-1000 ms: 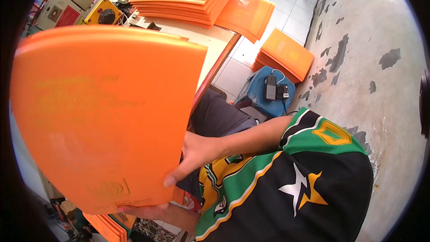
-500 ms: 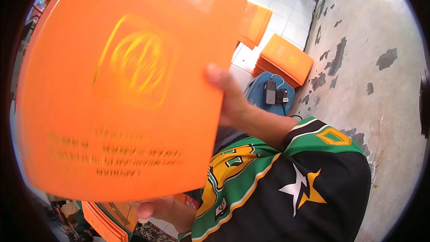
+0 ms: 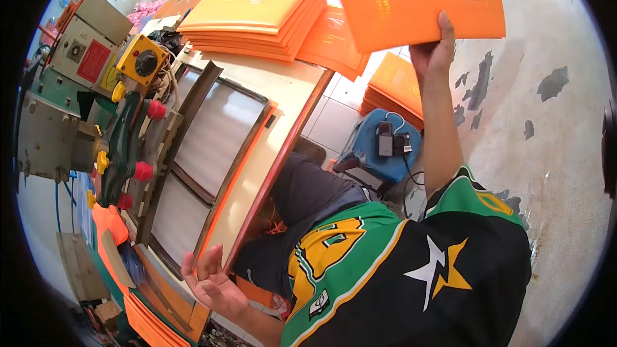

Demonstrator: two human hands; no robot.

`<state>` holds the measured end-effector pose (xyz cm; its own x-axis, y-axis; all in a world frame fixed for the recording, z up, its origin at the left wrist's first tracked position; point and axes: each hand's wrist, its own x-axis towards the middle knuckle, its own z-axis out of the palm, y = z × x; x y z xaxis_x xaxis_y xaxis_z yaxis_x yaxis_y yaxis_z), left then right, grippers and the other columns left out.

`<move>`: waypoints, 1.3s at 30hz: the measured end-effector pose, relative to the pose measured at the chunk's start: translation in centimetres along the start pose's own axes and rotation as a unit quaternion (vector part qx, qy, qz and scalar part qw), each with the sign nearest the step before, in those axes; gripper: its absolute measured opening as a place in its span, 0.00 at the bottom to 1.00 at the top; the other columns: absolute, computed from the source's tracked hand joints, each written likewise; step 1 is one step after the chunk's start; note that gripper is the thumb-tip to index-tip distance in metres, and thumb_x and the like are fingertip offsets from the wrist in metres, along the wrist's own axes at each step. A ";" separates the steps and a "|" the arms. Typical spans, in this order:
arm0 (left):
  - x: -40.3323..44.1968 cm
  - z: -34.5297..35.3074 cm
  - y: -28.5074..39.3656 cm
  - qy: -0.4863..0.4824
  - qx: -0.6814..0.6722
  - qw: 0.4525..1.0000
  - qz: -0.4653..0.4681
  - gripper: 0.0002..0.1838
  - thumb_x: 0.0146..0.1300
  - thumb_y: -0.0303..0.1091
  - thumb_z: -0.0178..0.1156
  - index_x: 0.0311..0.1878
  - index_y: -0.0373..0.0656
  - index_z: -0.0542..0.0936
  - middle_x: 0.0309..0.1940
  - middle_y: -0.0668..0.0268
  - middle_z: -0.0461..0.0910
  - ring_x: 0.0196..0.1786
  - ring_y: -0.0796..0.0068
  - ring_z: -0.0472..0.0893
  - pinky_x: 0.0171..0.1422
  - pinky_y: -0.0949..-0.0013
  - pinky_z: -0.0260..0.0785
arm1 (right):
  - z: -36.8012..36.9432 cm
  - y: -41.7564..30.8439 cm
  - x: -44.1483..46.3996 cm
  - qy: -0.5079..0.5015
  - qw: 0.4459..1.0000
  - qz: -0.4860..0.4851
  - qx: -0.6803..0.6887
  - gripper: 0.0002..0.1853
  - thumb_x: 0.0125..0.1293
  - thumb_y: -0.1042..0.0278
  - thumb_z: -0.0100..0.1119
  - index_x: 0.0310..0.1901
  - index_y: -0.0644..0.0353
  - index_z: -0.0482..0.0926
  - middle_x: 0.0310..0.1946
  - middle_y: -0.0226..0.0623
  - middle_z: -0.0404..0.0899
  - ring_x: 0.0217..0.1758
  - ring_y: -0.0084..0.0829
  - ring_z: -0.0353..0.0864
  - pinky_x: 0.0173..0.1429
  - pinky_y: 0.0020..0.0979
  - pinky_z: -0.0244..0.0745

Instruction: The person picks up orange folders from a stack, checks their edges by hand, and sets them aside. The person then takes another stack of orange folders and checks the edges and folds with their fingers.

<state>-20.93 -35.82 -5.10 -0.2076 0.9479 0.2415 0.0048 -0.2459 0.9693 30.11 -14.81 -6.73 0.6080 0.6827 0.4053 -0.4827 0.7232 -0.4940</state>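
An orange folder (image 3: 421,16) with gold lettering and a round gold emblem is raised at the top right. My right hand (image 3: 437,51) grips its lower edge, thumb on the printed face. My left hand (image 3: 215,286) is empty, fingers apart and loosely bent, near the front edge of the table (image 3: 247,202). Left of it stands a press machine (image 3: 119,148) with red and yellow knobs. In front of the press lies a dark metal frame (image 3: 215,135) with pale panels.
A stack of orange folders (image 3: 257,9) sits on the table's far end, with another orange folder (image 3: 331,42) overhanging beside it. More folders (image 3: 392,87) are piled beyond a blue stool (image 3: 366,144) bearing small devices. A peeling wall (image 3: 546,154) rises on the right.
The orange folder has swung from close before the camera to the upper right in my right hand. The press and table, hidden earlier, now show. My left hand has its fingers apart.
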 end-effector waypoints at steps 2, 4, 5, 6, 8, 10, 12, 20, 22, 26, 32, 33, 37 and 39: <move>-0.4 -0.1 -0.8 0.063 0.021 0.997 0.030 0.38 0.69 0.53 0.62 0.68 0.34 0.61 0.46 0.51 0.83 0.56 0.57 0.82 0.68 0.57 0.71 | -3.7 -0.3 2.1 0.016 0.999 -0.029 -0.038 0.24 0.70 0.55 0.60 0.62 0.57 0.72 0.55 0.35 0.80 0.57 0.32 0.82 0.58 0.39 0.82; -0.5 0.1 -1.3 0.080 0.027 0.995 0.045 0.35 0.69 0.50 0.62 0.67 0.34 0.62 0.42 0.53 0.83 0.53 0.59 0.83 0.66 0.58 0.71 | -6.8 -1.0 3.5 0.083 0.992 -0.018 -0.098 0.22 0.67 0.63 0.63 0.61 0.55 0.71 0.53 0.33 0.78 0.56 0.31 0.81 0.54 0.42 0.82; -0.5 0.2 -1.4 0.098 0.032 0.993 0.060 0.32 0.70 0.48 0.61 0.65 0.34 0.64 0.39 0.55 0.83 0.49 0.61 0.83 0.64 0.60 0.72 | -7.8 -1.1 4.1 0.123 0.985 -0.043 -0.117 0.23 0.65 0.66 0.65 0.60 0.53 0.72 0.51 0.33 0.79 0.50 0.30 0.84 0.43 0.36 0.85; -0.5 0.5 -1.5 0.095 0.034 0.993 0.058 0.32 0.70 0.48 0.61 0.65 0.34 0.64 0.39 0.55 0.83 0.49 0.61 0.83 0.64 0.60 0.72 | -8.9 -1.4 4.3 0.127 0.984 -0.043 -0.119 0.23 0.65 0.66 0.65 0.60 0.53 0.72 0.51 0.33 0.79 0.50 0.30 0.84 0.43 0.36 0.85; -0.2 1.1 -1.8 0.078 0.000 0.995 0.063 0.27 0.72 0.44 0.59 0.64 0.34 0.65 0.34 0.57 0.82 0.45 0.64 0.83 0.61 0.62 0.71 | -11.7 -1.8 4.7 0.172 0.971 -0.050 -0.161 0.24 0.63 0.68 0.66 0.60 0.52 0.72 0.48 0.33 0.80 0.46 0.29 0.85 0.38 0.30 0.85; 0.0 1.5 -2.3 0.076 -0.003 0.996 0.055 0.26 0.72 0.43 0.59 0.63 0.34 0.65 0.34 0.58 0.82 0.45 0.65 0.83 0.61 0.62 0.71 | -16.6 -1.6 5.4 0.188 0.962 -0.048 -0.193 0.24 0.63 0.69 0.67 0.60 0.52 0.72 0.47 0.32 0.80 0.44 0.28 0.86 0.37 0.30 0.86; 0.4 2.1 -2.6 0.073 -0.006 0.996 0.047 0.25 0.73 0.41 0.58 0.63 0.34 0.66 0.34 0.59 0.82 0.45 0.66 0.83 0.60 0.63 0.71 | -18.7 -1.5 4.9 0.205 0.952 -0.046 -0.224 0.24 0.62 0.70 0.67 0.59 0.52 0.72 0.46 0.32 0.81 0.42 0.28 0.86 0.36 0.29 0.86; 1.9 3.0 -2.6 0.097 0.004 0.993 0.060 0.19 0.75 0.36 0.54 0.62 0.36 0.67 0.30 0.62 0.78 0.40 0.72 0.78 0.56 0.65 0.70 | -22.1 4.4 1.4 0.259 0.938 -0.069 -0.220 0.27 0.61 0.79 0.66 0.61 0.64 0.68 0.54 0.39 0.77 0.54 0.33 0.81 0.55 0.34 0.83; 1.8 3.1 -2.8 0.087 -0.001 0.995 0.052 0.19 0.75 0.36 0.54 0.62 0.36 0.66 0.31 0.62 0.78 0.40 0.72 0.78 0.56 0.65 0.70 | -23.4 6.6 0.7 0.288 0.942 -0.066 -0.160 0.28 0.61 0.79 0.66 0.62 0.62 0.67 0.56 0.39 0.76 0.56 0.33 0.80 0.55 0.35 0.83; 1.6 3.7 -2.9 0.090 0.007 0.996 0.024 0.21 0.75 0.36 0.53 0.64 0.36 0.65 0.31 0.62 0.78 0.41 0.72 0.78 0.56 0.66 0.70 | -27.2 11.4 0.3 0.333 0.941 -0.053 -0.033 0.29 0.62 0.77 0.66 0.63 0.50 0.68 0.55 0.34 0.77 0.56 0.34 0.80 0.54 0.40 0.84; 1.8 4.4 -3.2 0.102 -0.003 0.995 0.008 0.20 0.74 0.32 0.53 0.65 0.36 0.66 0.30 0.60 0.76 0.40 0.70 0.77 0.55 0.64 0.71 | -28.1 14.2 -2.0 0.402 0.914 -0.007 0.057 0.27 0.62 0.76 0.65 0.60 0.41 0.69 0.54 0.28 0.77 0.56 0.34 0.80 0.53 0.46 0.84; 1.8 4.6 -3.3 0.100 -0.002 0.995 0.007 0.20 0.74 0.32 0.53 0.65 0.36 0.66 0.30 0.60 0.76 0.40 0.70 0.77 0.55 0.64 0.71 | -28.6 14.7 -2.1 0.404 0.913 -0.008 0.056 0.27 0.62 0.76 0.65 0.60 0.41 0.69 0.54 0.28 0.77 0.56 0.34 0.80 0.53 0.46 0.84; 1.9 5.2 -3.5 0.101 0.005 0.995 -0.020 0.19 0.73 0.33 0.53 0.63 0.36 0.68 0.30 0.59 0.77 0.39 0.70 0.78 0.56 0.64 0.71 | -31.4 16.4 -2.9 0.430 0.899 -0.065 0.049 0.26 0.62 0.75 0.65 0.60 0.44 0.69 0.54 0.30 0.77 0.57 0.35 0.79 0.55 0.46 0.83; 1.9 5.6 -3.5 0.095 0.009 0.995 -0.026 0.19 0.73 0.33 0.53 0.63 0.36 0.68 0.30 0.59 0.77 0.39 0.70 0.78 0.56 0.64 0.72 | -32.6 16.9 -3.1 0.446 0.891 -0.078 0.045 0.26 0.62 0.75 0.66 0.60 0.45 0.69 0.54 0.31 0.77 0.57 0.36 0.79 0.55 0.46 0.82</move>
<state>-15.85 -31.99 -7.81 -0.3883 0.9039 0.1792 0.0067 -0.1917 0.9814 40.63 -8.12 -41.40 0.9114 0.2475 -0.3287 -0.3730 0.8342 -0.4061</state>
